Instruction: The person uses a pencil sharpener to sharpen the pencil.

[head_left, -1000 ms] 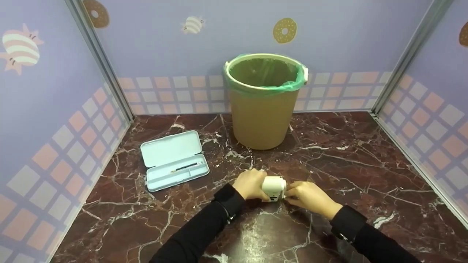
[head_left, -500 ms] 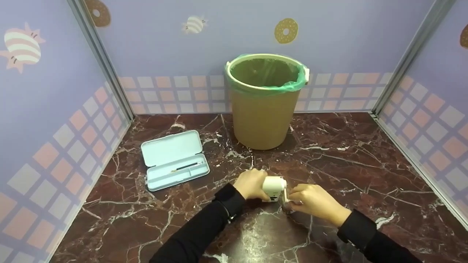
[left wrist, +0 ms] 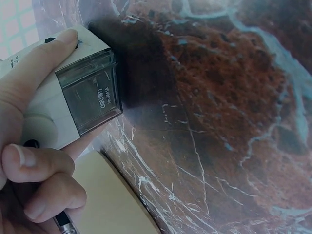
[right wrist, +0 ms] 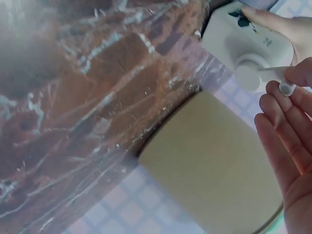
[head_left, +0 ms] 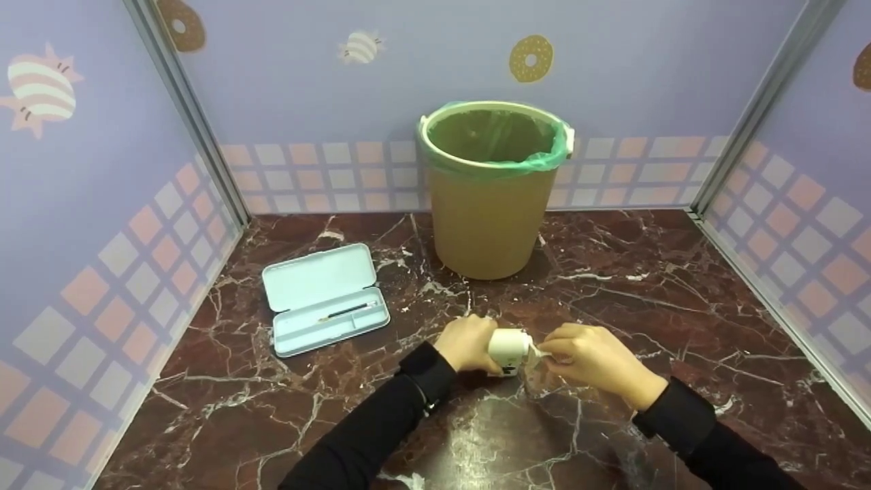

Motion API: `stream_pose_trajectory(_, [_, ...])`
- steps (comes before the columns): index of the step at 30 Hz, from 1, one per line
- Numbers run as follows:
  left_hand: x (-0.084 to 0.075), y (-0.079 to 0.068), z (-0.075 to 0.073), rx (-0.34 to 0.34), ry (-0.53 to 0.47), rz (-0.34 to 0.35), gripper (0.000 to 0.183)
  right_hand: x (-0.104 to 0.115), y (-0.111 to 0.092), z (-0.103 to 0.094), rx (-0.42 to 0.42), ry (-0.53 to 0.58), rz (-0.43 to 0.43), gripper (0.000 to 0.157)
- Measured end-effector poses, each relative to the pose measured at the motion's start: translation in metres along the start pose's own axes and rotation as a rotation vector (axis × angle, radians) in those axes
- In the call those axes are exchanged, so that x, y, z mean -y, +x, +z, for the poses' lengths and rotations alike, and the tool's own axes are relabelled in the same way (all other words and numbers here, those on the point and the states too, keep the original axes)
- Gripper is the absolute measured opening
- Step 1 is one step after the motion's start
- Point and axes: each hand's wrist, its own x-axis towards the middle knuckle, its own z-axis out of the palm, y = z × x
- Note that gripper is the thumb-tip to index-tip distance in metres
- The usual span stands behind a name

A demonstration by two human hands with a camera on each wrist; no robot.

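Observation:
A white crank pencil sharpener (head_left: 507, 348) lies near the middle of the table, gripped by my left hand (head_left: 466, 344). Its clear dark shavings drawer (left wrist: 92, 90) faces the left wrist camera. Curled left fingers also hold a black pencil (left wrist: 63, 222) with a silvery band, running up toward the sharpener's round front; its upper part is hidden by the fingers. On the sharpener's other side, my right hand (head_left: 588, 357) pinches the small white crank handle (right wrist: 286, 88) between thumb and fingers. The crank arm (right wrist: 273, 74) reaches out from a round hub (right wrist: 249, 75).
An open light-blue pencil case (head_left: 316, 275) lies at the left, with a thin dark pencil (head_left: 346, 311) inside. Behind the hands stands a tan bin (head_left: 486, 224) lined with a green bag (head_left: 544, 160). Patterned panels (head_left: 306, 88) enclose the table's back and sides.
The right hand has swung round with the crank, dipping slightly, then rising and shifting right. The left hand and sharpener have stayed in place.

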Motion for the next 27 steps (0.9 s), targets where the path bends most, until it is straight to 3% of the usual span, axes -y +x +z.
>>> stream_pose_trajectory(12, [-0.002, 0.001, -0.002, 0.022, -0.004, -0.013, 0.052, -0.019, 0.017, 0.003, -0.032, -0.058, 0.079, 0.022])
stream_pose_trajectory(27, [-0.001, 0.001, 0.000, 0.021, 0.002, -0.013, 0.052, -0.036, 0.024, 0.030, 0.108, -0.068, 0.221, 0.016])
